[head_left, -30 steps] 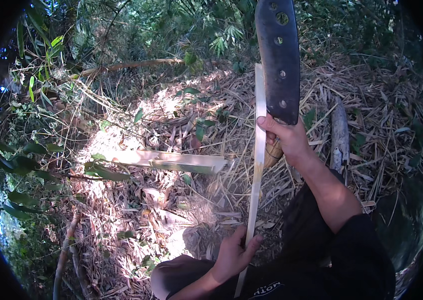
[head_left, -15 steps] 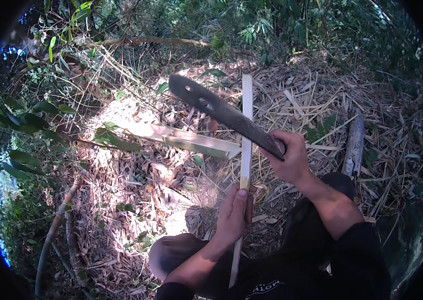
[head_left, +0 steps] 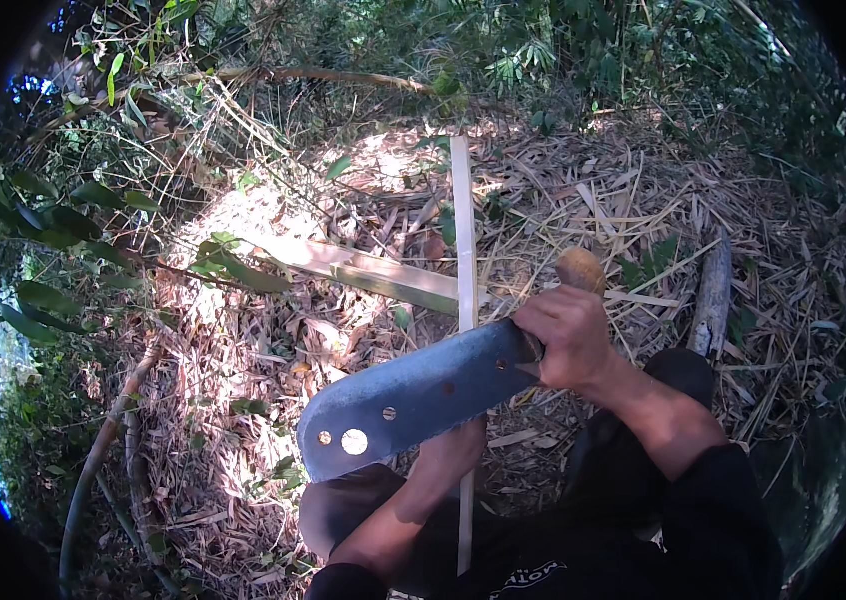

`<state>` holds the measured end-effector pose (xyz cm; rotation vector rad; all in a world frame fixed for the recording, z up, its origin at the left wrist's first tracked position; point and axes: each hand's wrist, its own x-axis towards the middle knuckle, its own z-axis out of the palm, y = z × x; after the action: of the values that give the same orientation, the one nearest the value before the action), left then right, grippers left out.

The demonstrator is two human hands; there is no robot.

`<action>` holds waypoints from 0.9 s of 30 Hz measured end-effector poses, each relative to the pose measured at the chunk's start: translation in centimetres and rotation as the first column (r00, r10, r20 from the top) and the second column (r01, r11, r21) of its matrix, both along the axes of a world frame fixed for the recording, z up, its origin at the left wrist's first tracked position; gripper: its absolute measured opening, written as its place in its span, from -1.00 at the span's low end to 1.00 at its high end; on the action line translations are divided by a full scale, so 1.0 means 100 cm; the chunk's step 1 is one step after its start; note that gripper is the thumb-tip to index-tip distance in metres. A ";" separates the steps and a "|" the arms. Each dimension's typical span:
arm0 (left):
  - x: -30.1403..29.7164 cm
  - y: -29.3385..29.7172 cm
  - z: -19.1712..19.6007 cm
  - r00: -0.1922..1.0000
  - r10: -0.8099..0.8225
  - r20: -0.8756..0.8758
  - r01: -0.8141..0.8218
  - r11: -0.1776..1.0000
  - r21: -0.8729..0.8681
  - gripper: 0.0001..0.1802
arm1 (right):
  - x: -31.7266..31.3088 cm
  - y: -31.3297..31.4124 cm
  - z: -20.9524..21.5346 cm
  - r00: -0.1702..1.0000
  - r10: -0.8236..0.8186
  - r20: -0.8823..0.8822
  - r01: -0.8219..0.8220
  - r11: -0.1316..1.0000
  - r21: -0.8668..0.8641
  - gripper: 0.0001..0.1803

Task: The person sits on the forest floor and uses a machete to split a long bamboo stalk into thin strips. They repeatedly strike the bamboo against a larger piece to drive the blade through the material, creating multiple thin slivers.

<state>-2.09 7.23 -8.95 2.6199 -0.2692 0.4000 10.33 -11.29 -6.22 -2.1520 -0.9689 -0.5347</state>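
My right hand grips the wooden handle of a broad machete, whose blade lies across the view pointing down to the left, with holes near its tip. A long thin pale bamboo strip stands almost upright in front of me. The blade crosses it at mid height. My left hand holds the strip just below the blade and is partly hidden by it. A wider split bamboo slat lies on the ground behind.
Dry bamboo leaves and shavings cover the ground. A short grey log lies at the right. Green leafy branches crowd the left side and the back. My dark-trousered knees are at the bottom.
The machete has swung down from raised overhead to level across the strip, blade now pointing lower left. My left hand has slid up the strip toward the blade.
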 end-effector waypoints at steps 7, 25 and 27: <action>0.006 -0.005 0.012 0.981 0.059 -0.183 -0.133 0.894 -0.428 -0.75 | 0.006 0.000 -0.010 0.998 -0.012 -0.058 0.011 1.000 -0.017 -0.50; -0.004 -0.013 0.031 0.916 0.012 -0.402 -0.291 0.711 -0.640 -0.71 | 0.029 -0.008 -0.011 0.973 -0.144 -0.182 0.126 0.986 -0.108 -0.57; -0.003 -0.015 0.035 0.915 0.008 -0.404 -0.280 0.734 -0.619 -0.71 | 0.029 -0.009 -0.017 0.970 -0.145 -0.196 0.126 0.986 -0.106 -0.57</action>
<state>-2.43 5.70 -5.40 1.9350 0.1959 0.0107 13.28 -12.21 -7.88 -2.3160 -0.7508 -0.3309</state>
